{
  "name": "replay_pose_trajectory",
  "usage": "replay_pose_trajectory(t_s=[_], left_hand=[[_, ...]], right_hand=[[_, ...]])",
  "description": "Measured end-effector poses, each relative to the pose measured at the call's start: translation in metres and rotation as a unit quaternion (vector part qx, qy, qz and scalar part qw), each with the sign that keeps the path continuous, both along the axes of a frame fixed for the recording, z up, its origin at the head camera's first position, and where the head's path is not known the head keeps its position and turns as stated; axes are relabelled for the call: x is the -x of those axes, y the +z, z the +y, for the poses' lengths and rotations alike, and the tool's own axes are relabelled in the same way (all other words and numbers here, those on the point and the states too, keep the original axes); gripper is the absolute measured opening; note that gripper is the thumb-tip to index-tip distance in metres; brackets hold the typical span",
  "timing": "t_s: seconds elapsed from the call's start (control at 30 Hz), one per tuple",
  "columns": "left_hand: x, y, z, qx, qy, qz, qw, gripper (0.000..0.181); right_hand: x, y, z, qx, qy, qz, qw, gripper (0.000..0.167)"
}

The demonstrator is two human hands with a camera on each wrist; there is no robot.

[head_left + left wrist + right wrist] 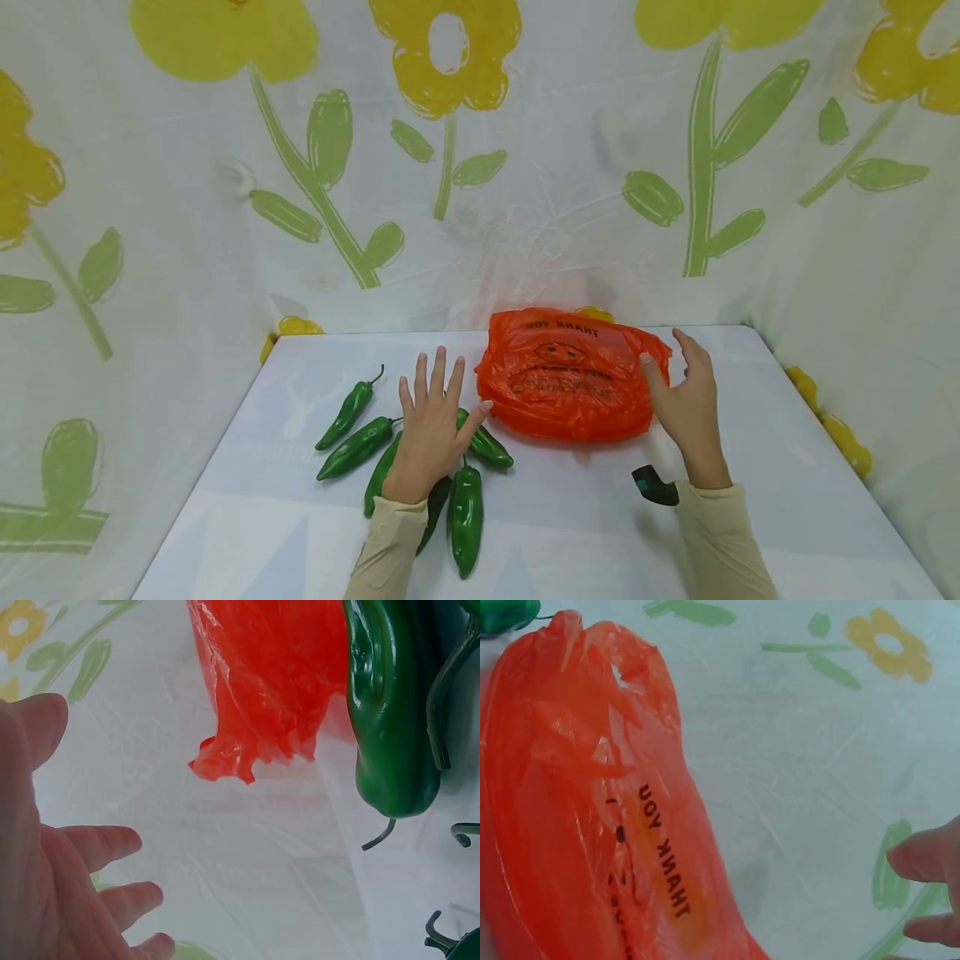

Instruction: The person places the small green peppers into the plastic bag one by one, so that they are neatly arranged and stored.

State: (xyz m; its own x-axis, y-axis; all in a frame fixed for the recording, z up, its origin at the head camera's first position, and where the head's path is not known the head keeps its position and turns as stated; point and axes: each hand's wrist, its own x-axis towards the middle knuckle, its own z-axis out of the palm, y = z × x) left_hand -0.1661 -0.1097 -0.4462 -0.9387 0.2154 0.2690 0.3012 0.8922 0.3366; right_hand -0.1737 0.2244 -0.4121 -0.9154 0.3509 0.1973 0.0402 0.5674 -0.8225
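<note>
Several green peppers (467, 521) lie on the left half of the white table, some partly hidden beneath my left hand (429, 437). That hand hovers over them, its fingers spread and holding nothing. To its right rests a red plastic bag (570, 383) with dark printing, lying on its side and bulging. My right hand (690, 408) is by the bag's right end with thumb and fingers apart; whether it touches the plastic cannot be told. The left wrist view has a pepper (394, 712) close up beside the bag (270, 675). What fills the bag is hidden.
A pale curtain (555, 183) with yellow flowers and green leaves hangs behind and at both sides of the table (795, 467). The bag lies near the table's back edge. A small black device (655, 486) sits at the right wrist.
</note>
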Motion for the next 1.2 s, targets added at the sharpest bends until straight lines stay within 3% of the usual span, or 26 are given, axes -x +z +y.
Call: replay_pose_trajectory(t_s=[0.23, 0.47, 0.77, 1.03, 1.2], left_hand=[[0.001, 0.003, 0.001, -0.004, -0.003, 0.004, 1.0000, 0.080], [0.003, 0.004, 0.001, -0.013, -0.005, -0.001, 0.9999, 0.080], [0.003, 0.008, -0.003, -0.039, -0.004, -0.016, 0.9991, 0.082], [0.004, 0.013, -0.021, -0.104, -0.004, -0.029, 0.9942, 0.080], [0.004, 0.024, -0.038, -0.123, -0.008, -0.013, 0.9923, 0.074]], right_hand=[[0.006, -0.012, 0.012, 0.045, -0.024, -0.007, 0.9987, 0.069], [0.013, -0.026, 0.022, 0.069, -0.024, -0.055, 0.9958, 0.072], [0.020, -0.041, 0.031, 0.129, -0.013, -0.117, 0.9846, 0.075], [0.023, -0.050, 0.036, 0.127, 0.007, -0.153, 0.9800, 0.079], [0.023, -0.053, 0.039, 0.127, 0.025, -0.167, 0.9773, 0.081]])
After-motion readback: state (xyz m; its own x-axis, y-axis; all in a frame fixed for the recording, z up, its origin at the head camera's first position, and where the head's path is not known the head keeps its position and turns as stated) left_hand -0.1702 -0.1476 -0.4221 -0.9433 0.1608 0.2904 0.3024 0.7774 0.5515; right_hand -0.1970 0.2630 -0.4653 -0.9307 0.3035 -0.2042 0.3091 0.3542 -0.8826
